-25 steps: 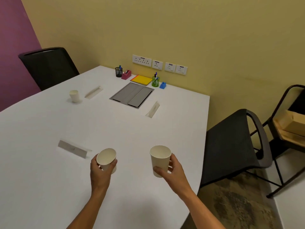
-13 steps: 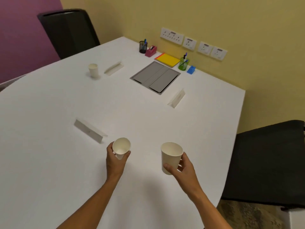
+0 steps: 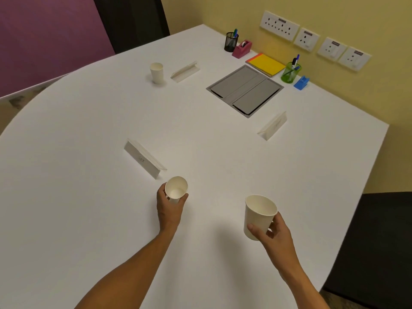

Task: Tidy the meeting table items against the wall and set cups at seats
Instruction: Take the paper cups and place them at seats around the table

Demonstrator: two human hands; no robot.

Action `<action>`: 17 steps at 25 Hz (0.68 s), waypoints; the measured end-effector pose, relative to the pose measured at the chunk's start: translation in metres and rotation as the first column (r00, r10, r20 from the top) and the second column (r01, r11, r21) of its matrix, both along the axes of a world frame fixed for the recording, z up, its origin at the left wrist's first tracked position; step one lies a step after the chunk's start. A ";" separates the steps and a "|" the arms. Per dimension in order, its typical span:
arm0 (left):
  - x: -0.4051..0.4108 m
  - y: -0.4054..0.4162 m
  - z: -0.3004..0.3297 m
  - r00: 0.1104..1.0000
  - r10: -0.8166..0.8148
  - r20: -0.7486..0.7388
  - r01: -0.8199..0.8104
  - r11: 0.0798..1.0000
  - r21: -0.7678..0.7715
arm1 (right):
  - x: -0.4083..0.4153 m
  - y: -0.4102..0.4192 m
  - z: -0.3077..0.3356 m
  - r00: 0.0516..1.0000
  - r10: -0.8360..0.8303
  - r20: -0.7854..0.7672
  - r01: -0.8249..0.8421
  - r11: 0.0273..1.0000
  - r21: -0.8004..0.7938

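The left hand (image 3: 169, 208) grips a white paper cup (image 3: 176, 189) around its wall, just beside the near name card (image 3: 143, 158). The right hand (image 3: 275, 234) grips a second paper cup (image 3: 258, 216) low on its side, above the white table (image 3: 89, 197). Both cups look empty, light and easily crushed; hold mid-wall with gentle pressure. A third cup (image 3: 156, 72) already stands by the far name card (image 3: 185, 71). The desk items by the wall are well apart; nothing obstructs placement.
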State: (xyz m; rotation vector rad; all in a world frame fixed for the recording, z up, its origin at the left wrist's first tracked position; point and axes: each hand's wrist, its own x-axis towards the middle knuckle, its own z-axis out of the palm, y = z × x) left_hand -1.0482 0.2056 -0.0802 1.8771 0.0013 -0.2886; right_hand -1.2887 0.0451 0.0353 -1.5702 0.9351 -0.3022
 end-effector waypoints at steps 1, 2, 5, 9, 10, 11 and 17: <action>0.003 -0.002 -0.003 1.000 0.003 0.002 -0.003 1.000 0.007 | 0.000 -0.002 -0.001 1.000 -0.003 -0.006 0.003 1.000 -0.002; 0.006 -0.003 -0.007 1.000 0.004 0.008 -0.004 1.000 0.011 | 0.000 -0.003 -0.002 1.000 -0.005 -0.011 0.005 1.000 -0.005; 0.011 -0.002 -0.014 0.999 -0.004 0.032 0.003 1.000 0.031 | 0.000 -0.007 -0.006 0.999 0.009 -0.044 -0.010 1.000 -0.022; 0.016 0.002 -0.021 1.000 -0.023 0.008 0.022 0.999 0.036 | -0.001 -0.004 -0.009 0.995 0.023 -0.092 -0.027 0.998 -0.048; 0.016 0.003 -0.022 0.999 -0.037 0.004 0.037 0.998 0.046 | 0.000 -0.003 -0.009 0.995 0.022 -0.095 -0.027 0.998 -0.049; 0.016 0.006 -0.022 0.998 -0.056 0.006 0.055 0.996 0.064 | 0.001 -0.002 -0.008 0.995 0.022 -0.094 -0.026 0.998 -0.049; -0.014 0.021 -0.016 0.996 0.030 0.078 -0.038 0.994 0.105 | 0.009 0.005 -0.003 0.997 0.028 -0.069 -0.031 0.999 -0.042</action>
